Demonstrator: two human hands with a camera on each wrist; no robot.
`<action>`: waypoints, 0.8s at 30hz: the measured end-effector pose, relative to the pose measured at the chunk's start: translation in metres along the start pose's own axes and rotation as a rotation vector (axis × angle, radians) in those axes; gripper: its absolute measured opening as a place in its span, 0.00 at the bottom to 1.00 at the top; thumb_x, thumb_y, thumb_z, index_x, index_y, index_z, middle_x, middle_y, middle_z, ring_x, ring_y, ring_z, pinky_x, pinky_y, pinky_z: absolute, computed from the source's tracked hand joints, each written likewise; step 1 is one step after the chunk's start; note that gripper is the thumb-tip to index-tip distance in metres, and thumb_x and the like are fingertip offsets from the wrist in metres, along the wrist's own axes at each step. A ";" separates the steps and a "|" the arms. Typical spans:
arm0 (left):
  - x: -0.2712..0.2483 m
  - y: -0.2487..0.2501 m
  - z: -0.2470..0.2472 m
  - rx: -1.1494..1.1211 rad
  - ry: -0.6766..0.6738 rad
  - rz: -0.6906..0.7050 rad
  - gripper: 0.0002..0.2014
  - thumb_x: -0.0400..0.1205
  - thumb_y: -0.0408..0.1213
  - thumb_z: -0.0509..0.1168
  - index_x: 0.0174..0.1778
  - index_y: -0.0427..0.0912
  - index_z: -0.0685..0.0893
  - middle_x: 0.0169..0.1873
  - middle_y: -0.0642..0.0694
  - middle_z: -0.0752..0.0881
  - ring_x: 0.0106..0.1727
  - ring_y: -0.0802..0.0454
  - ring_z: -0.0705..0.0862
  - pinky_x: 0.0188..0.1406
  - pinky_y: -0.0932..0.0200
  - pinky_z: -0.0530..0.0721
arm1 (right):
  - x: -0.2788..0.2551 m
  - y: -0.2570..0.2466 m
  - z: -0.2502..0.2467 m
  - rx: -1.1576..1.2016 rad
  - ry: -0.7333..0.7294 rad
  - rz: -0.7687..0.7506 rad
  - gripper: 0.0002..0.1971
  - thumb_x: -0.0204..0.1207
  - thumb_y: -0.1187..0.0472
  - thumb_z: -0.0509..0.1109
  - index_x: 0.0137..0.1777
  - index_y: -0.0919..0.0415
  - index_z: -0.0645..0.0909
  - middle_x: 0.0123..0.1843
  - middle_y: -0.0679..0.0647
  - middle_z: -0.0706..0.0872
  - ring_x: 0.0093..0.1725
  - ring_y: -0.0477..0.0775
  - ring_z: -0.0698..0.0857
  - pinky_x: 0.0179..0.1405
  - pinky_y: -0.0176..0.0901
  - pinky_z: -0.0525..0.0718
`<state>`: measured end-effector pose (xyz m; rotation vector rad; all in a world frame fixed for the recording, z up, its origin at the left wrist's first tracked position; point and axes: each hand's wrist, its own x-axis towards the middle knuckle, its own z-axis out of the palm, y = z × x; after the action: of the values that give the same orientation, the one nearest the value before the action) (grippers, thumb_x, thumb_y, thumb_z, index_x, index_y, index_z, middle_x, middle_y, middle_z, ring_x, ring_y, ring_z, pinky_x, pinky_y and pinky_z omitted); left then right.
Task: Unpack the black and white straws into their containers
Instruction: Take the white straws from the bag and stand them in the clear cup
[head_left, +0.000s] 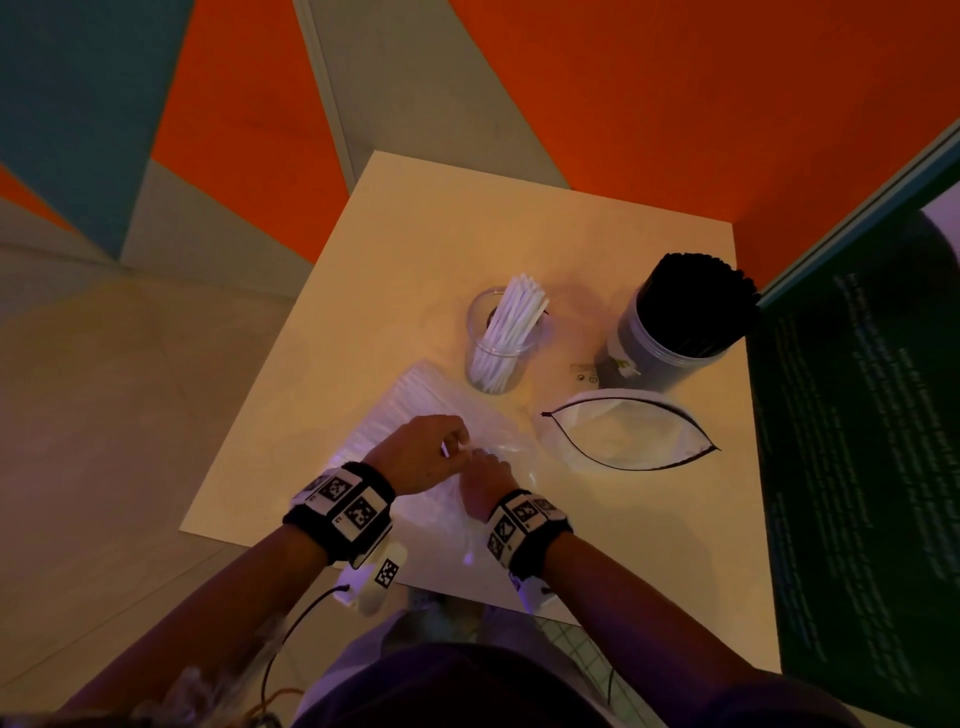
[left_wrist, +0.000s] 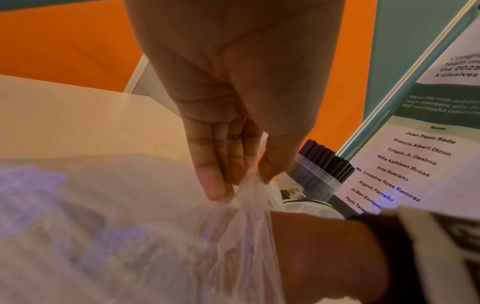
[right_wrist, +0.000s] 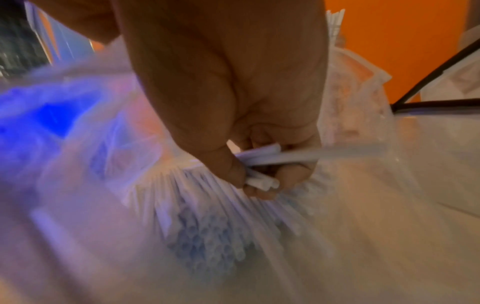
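A clear plastic bag (head_left: 400, 410) of white straws (right_wrist: 207, 216) lies on the table's near left part. My left hand (head_left: 431, 452) pinches the bag's open edge (left_wrist: 244, 197) between thumb and fingers. My right hand (head_left: 485, 480) is inside the bag's mouth and grips a small bunch of white straws (right_wrist: 285, 156). Behind the bag stands a clear cup (head_left: 493, 358) partly filled with white straws (head_left: 514, 317). At the back right a clear jar (head_left: 639, 353) is packed with black straws (head_left: 696, 306).
An empty zip bag (head_left: 628, 436) with a black rim lies open in front of the jar. A dark green poster board (head_left: 857, 415) stands against the table's right side. The cream table (head_left: 415, 234) has bare surface at the back left.
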<state>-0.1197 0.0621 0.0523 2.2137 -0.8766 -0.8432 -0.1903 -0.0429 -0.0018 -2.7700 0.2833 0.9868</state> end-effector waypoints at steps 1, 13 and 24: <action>0.000 0.000 0.000 0.007 -0.001 0.003 0.09 0.81 0.41 0.68 0.52 0.40 0.83 0.44 0.46 0.85 0.39 0.52 0.82 0.41 0.62 0.78 | -0.001 0.001 -0.004 -0.017 -0.003 -0.012 0.24 0.83 0.65 0.57 0.78 0.67 0.62 0.75 0.65 0.70 0.74 0.65 0.71 0.74 0.57 0.71; 0.015 0.016 0.017 0.225 0.057 0.143 0.38 0.78 0.60 0.65 0.79 0.43 0.64 0.68 0.47 0.72 0.68 0.50 0.71 0.66 0.54 0.73 | -0.067 0.091 -0.103 -0.222 -0.140 -0.140 0.16 0.82 0.69 0.55 0.64 0.70 0.79 0.65 0.63 0.83 0.64 0.61 0.82 0.55 0.46 0.77; 0.060 0.094 0.026 0.072 0.057 0.324 0.19 0.85 0.47 0.61 0.68 0.42 0.77 0.49 0.37 0.88 0.47 0.40 0.86 0.47 0.47 0.82 | -0.117 0.104 -0.193 -0.327 0.039 -0.160 0.08 0.80 0.64 0.61 0.43 0.64 0.79 0.38 0.56 0.81 0.42 0.59 0.79 0.33 0.42 0.69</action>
<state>-0.1379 -0.0464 0.0836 2.0665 -1.2129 -0.5999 -0.1882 -0.1756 0.2086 -3.0440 -0.1050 1.0193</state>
